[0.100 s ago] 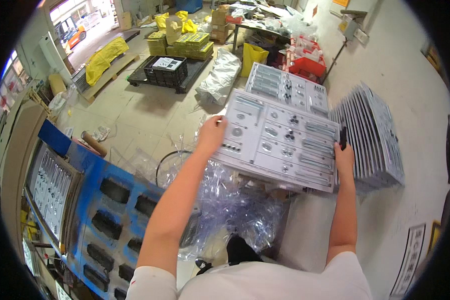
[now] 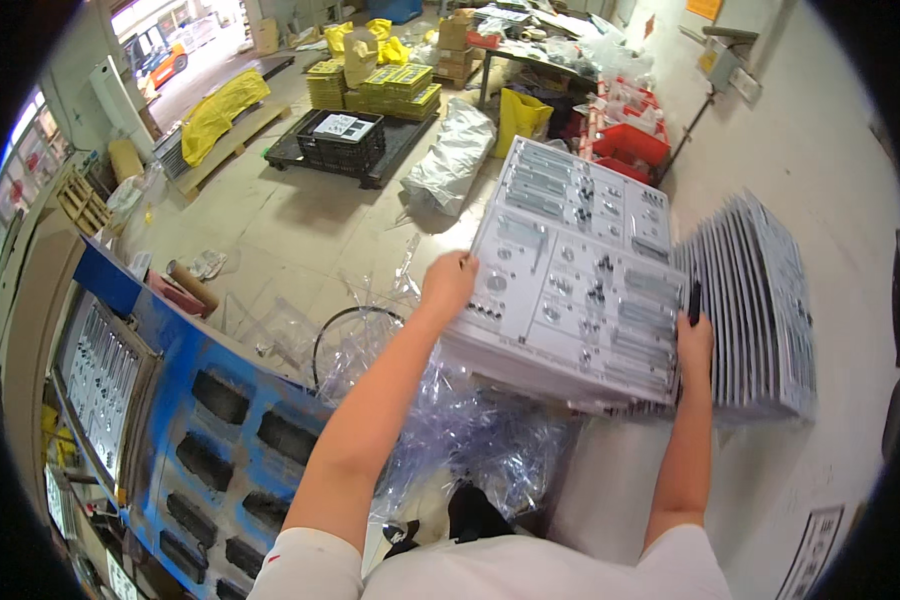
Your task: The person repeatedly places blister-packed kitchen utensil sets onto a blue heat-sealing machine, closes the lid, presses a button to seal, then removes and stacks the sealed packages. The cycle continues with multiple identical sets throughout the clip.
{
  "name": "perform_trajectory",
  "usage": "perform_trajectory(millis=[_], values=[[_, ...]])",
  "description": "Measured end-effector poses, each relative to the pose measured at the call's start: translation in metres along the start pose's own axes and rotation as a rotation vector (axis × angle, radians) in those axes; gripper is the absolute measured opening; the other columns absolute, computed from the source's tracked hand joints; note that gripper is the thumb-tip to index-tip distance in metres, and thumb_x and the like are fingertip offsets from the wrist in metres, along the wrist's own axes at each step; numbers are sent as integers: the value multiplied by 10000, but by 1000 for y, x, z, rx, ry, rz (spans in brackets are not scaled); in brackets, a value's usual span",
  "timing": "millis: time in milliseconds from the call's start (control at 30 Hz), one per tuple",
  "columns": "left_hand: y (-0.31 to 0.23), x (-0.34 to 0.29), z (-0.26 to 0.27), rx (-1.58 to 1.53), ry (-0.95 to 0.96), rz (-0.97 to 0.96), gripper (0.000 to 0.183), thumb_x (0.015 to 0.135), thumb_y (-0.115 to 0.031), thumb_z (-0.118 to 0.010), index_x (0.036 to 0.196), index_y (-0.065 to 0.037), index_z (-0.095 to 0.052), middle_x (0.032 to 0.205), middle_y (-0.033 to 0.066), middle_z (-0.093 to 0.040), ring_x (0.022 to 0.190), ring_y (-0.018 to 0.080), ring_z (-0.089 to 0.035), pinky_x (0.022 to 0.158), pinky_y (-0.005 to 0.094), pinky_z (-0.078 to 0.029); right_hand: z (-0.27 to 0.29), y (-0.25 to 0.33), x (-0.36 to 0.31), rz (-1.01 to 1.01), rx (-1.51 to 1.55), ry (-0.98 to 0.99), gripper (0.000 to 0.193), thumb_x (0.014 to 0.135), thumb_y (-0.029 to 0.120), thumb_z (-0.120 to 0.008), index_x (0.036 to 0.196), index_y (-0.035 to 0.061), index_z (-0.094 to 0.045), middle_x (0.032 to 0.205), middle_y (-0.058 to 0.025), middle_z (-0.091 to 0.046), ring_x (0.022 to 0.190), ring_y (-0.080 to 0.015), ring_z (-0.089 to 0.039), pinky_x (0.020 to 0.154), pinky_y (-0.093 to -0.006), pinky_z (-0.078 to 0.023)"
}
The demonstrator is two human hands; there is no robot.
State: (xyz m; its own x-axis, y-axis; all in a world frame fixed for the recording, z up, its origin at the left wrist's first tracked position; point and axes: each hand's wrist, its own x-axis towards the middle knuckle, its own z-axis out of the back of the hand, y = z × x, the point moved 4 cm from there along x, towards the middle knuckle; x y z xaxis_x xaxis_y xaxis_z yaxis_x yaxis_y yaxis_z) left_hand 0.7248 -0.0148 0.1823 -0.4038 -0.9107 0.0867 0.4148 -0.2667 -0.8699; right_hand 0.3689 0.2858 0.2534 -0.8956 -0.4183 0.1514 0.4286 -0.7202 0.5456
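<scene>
Held a white board [image 2: 575,330] in front of the body and toward the right, with one bare hand at each side edge. With the left hand [image 2: 448,285], pinched the left edge between thumb and bent fingers. With the right hand [image 2: 695,345], gripped the opposite edge, just beside a slim black object [image 2: 695,302] of unclear kind. Could not tell the exact placing of the fingers hidden by the board, nor any gap between it and the layers beneath. Had on its face rows of small metal parts, silver and dark, divided by thin lines. Had just beyond its far edge a second board [image 2: 585,190] of similar look, and to the right a row of upright boards [image 2: 750,310]. Stood near tangled clear plastic [image 2: 470,435], with a blue panel [image 2: 245,440] bearing dark oblong patches and a framed board [image 2: 98,375] off to the left. Faced, farther away, a silver sack [image 2: 450,160], a yellow bag [image 2: 520,118], red bins [image 2: 625,150] and a black crate [image 2: 340,150].
</scene>
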Motion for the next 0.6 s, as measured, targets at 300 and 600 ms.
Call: perform_trajectory(millis=[300,600], values=[[33,14,-38,-243,317,186,652,1117,-459,-327,1492,60,-449,1506,227,-518,1414,326,-469,1184,400,-353,-27,-40,44,-54,42,201,302,963,237,-589,968,-61,-638,723,-133,-580,698,-206,-557,669,-419,-445],[18,3,-39,-97,203,-5,629,1105,-470,-372,1518,1,-432,1591,233,-407,1487,389,-367,1247,459,-269,-5,1,27,415,52,-96,452,1005,305,-619,1222,-92,-624,1041,-289,-673,946,-392,-652,810,-454,-525]])
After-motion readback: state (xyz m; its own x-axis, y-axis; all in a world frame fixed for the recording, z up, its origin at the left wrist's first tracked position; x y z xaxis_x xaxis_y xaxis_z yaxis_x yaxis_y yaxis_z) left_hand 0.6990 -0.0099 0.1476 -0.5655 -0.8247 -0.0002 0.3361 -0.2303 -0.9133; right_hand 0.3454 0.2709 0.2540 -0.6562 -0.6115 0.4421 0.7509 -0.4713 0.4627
